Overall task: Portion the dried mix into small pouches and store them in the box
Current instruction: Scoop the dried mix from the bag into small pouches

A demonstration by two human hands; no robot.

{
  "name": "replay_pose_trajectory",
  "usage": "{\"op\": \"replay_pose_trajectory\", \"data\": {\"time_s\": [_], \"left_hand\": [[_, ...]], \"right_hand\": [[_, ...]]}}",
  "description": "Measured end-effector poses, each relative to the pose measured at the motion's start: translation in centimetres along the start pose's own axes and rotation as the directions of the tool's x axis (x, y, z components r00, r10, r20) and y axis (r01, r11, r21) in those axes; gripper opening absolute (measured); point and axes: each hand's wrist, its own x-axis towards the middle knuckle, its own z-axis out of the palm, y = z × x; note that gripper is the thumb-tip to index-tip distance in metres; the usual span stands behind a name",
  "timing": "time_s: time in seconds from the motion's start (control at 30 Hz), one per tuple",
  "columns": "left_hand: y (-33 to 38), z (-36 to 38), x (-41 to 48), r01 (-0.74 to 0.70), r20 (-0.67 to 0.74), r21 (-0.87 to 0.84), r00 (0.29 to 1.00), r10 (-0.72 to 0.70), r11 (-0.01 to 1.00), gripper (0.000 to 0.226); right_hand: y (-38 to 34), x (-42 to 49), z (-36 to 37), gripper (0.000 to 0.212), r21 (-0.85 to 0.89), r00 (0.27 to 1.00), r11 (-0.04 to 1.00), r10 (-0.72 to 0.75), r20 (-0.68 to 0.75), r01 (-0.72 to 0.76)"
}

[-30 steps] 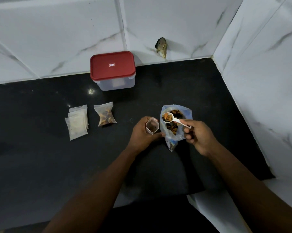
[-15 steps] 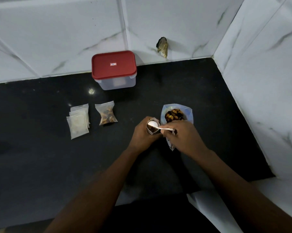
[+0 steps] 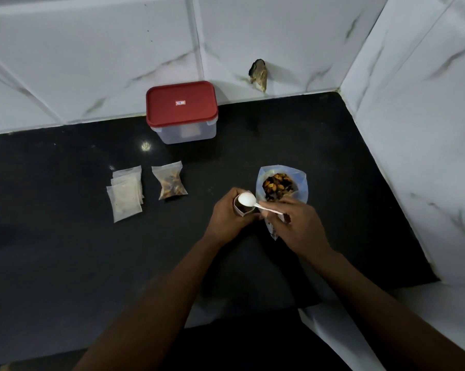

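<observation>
Spoon [image 3: 247,200]: a second ago I see it loaded over the bag; now its bowl sits over the mouth of the pouch [image 3: 239,210] and shows plain white. Whether it is emptied or turned over, I cannot tell.

Item list, all placed from the box [image 3: 184,131]:

1. Box: clear, red lid [image 3: 181,103] on, at the back of the counter [image 3: 65,210], against the wall.
2. Filled pouch [image 3: 170,182]: flat on the counter just in front of the box, brown mix inside.
3. Stack of flat pouches [image 3: 125,195]: in front of the box and to its left, beside the filled pouch but apart from it.
4. Bag [image 3: 302,186]: in front of the box and to its right, standing open, mix [image 3: 277,184] showing at its mouth.
5. Left hand [image 3: 227,218]: in front of the box, a little right, just left of the bag; fingers curl round the pouch and hold it upright, mouth open.
6. Right hand [image 3: 298,223]: further right of the box, in front of the bag and partly covering its lower half; fingers pinch the spoon's handle.
7. Dark lump [image 3: 258,74]: on the wall, right of the box; I cannot tell what it is.
</observation>
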Motion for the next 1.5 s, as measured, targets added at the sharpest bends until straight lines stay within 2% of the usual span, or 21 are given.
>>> {"op": "replay_pose_trajectory", "data": {"time_s": [0.1,0.17,0.23,0.33,0.43,0.5,0.57,0.67,0.73,0.87,0.97,1.07,1.2,1.3,1.33,1.4,1.5], "left_hand": [[0.1,-0.1,0.1,0.013,0.024,-0.006,1.0,-0.012,1.0,0.045],[0.1,0.0,0.2,0.007,0.033,0.002,0.999,-0.007,1.0,0.049],[0.1,0.1,0.2,0.01,0.03,0.005,1.0,-0.01,1.0,0.05],[0.2,0.1,0.2,0.024,0.008,-0.009,1.0,-0.024,1.0,0.046],[0.4,0.0,0.2,0.028,0.0,-0.013,1.0,-0.028,1.0,0.044],[0.5,-0.1,0.2,0.046,0.002,-0.023,0.999,-0.046,0.999,0.045],[0.5,0.0,0.2,0.059,0.012,-0.025,0.998,-0.059,0.998,0.045],[0.4,0.0,0.3,0.078,0.032,-0.02,0.997,-0.077,0.997,0.046],[0.2,0.1,0.5,0.094,0.034,-0.024,0.995,-0.093,0.995,0.046],[-0.1,0.3,0.9,0.128,0.075,-0.019,0.989,-0.126,0.992,0.048],[-0.2,0.4,1.1,0.141,0.112,-0.009,0.984,-0.139,0.99,0.047],[-0.3,0.5,1.3,0.142,0.11,0.006,0.984,-0.142,0.99,0.047],[-0.6,0.5,1.4,0.139,0.106,0.022,0.984,-0.14,0.99,0.05],[-0.7,0.6,1.4,0.139,0.128,0.035,0.981,-0.142,0.99,0.047],[-0.6,0.7,1.4,0.138,0.133,0.04,0.981,-0.142,0.99,0.047],[-0.6,0.6,1.5,0.14,0.135,0.045,0.98,-0.144,0.989,0.048],[-0.6,0.5,1.3,0.143,0.145,0.03,0.979,-0.146,0.989,0.047]], "right_hand": [[-0.8,0.0,-0.4,0.021,0.226,0.982,0.955,0.186,0.04,-0.19],[-1.3,0.1,-0.8,0.02,0.377,0.942,0.864,0.324,0.092,-0.334],[-1.4,0.4,-1.4,0.017,0.52,0.887,0.726,0.43,0.169,-0.45],[-0.9,0.8,-2.3,0.015,0.638,0.832,0.564,0.499,0.242,-0.524],[0.1,1.3,-3.7,0.017,0.678,0.802,0.498,0.549,0.237,-0.541],[0.8,1.7,-4.4,0.016,0.653,0.781,0.514,0.591,0.2,-0.556],[1.6,2.0,-4.8,0.011,0.572,0.776,0.599,0.621,0.111,-0.561],[2.9,2.4,-4.9,0.011,0.216,0.871,0.851,0.492,-0.006,-0.479],[3.5,2.7,-4.5,0.014,-0.024,0.937,0.936,0.35,-0.016,-0.35],[3.5,3.6,-2.9,0.022,-0.299,0.988,0.941,0.148,-0.05,-0.157],[3.1,3.9,-1.6,0.024,-0.426,0.997,0.903,0.078,0.02,-0.062],[2.7,3.7,-1.1,0.024,-0.431,0.992,0.899,0.111,0.059,-0.075],[3.0,4.2,-1.9,0.023,-0.307,0.949,0.909,0.311,0.051,-0.281],[2.7,4.3,-1.1,0.022,-0.286,0.95,0.915,0.31,0.045,-0.285],[2.5,4.4,-0.8,0.022,-0.228,0.944,0.924,0.327,0.048,-0.308],[2.0,4.7,-0.5,0.02,-0.111,0.893,0.898,0.437,0.11,-0.426],[2.2,5.3,-0.9,0.015,0.097,0.76,0.761,0.615,0.211,-0.642]]}}
